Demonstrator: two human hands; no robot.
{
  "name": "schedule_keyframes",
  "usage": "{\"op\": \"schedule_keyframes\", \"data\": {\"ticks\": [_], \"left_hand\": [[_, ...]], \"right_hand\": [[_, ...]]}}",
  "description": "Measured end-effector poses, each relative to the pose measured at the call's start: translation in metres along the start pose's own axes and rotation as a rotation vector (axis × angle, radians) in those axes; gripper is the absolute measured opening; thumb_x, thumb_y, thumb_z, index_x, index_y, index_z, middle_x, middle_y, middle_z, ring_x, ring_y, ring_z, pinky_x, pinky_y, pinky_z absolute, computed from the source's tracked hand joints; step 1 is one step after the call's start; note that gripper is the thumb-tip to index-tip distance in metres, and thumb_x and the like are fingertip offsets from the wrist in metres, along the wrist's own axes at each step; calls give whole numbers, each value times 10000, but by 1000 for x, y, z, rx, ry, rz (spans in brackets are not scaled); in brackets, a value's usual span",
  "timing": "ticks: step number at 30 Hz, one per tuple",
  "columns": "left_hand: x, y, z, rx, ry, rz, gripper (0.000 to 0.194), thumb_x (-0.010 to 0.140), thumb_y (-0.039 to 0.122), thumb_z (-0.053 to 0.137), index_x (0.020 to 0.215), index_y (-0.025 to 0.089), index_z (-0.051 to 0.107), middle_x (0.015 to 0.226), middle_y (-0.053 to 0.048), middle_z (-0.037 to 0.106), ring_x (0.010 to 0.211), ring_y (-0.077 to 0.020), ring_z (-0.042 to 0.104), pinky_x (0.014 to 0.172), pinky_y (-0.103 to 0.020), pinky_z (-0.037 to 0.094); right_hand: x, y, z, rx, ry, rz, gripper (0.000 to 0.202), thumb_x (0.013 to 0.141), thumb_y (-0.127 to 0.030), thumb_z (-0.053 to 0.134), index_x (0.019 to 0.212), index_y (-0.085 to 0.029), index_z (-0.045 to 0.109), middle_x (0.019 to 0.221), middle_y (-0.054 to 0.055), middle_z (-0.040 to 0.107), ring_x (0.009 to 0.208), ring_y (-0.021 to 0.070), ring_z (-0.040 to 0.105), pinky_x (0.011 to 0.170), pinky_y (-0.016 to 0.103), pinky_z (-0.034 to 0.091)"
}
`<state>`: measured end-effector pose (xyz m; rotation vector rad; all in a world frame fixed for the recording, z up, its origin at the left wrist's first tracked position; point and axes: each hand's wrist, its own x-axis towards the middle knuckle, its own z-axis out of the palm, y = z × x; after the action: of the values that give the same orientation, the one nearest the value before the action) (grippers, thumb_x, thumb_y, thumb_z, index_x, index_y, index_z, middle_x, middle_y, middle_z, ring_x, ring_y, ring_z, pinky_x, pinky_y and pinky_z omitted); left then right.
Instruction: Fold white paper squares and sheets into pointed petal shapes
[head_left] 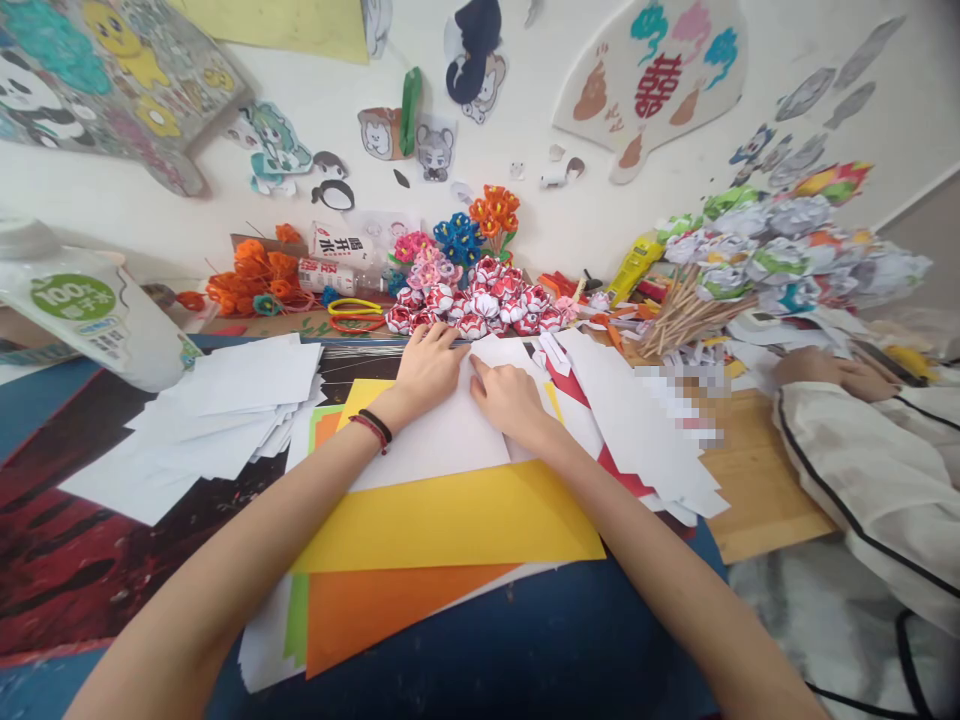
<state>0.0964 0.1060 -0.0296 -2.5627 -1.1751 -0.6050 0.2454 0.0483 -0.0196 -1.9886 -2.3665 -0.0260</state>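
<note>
A white paper sheet [431, 455] lies on a yellow sheet [465, 520], with orange paper [390, 610] and green paper [295, 620] showing beneath. My left hand [431, 365] rests flat on the white sheet's upper part, fingers stretched out and a little apart. Close beside it, my right hand [510, 400] has its index finger and thumb at the paper near the left fingertips. Its other fingers are curled, and what lies under them is hidden. Black and red bands circle my left wrist.
White sheets [225, 420] are piled at left beside a large white bottle [97, 310]. More cut white paper [630, 410] lies at right. Behind stand red-and-white paper flowers [480, 300] and stick-stemmed paper flowers [750, 250]. A co-worker's sleeve [862, 480] is at far right.
</note>
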Motion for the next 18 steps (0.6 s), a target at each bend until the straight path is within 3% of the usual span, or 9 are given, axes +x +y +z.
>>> {"op": "schedule_keyframes", "data": {"ticks": [6,18], "left_hand": [[0,-3,8,34,-34,29,433,895,171,376,1273,225,579,1409,-93,491,1336,-286,369,1058,-517,275],[6,-2,10,9,-15,38,402,873,161,401,1209,187,621,1406,-117,487,1382,-274,322,1120,-514,223]], "right_hand": [[9,-3,-5,-53,-14,-15,491,987,-321,276,1445,-149,325,975,153,653,947,290,621,781,369,464],[8,-7,1,-124,1,-58,510,985,-289,258,1447,-77,286,915,163,654,900,290,634,760,367,472]]}}
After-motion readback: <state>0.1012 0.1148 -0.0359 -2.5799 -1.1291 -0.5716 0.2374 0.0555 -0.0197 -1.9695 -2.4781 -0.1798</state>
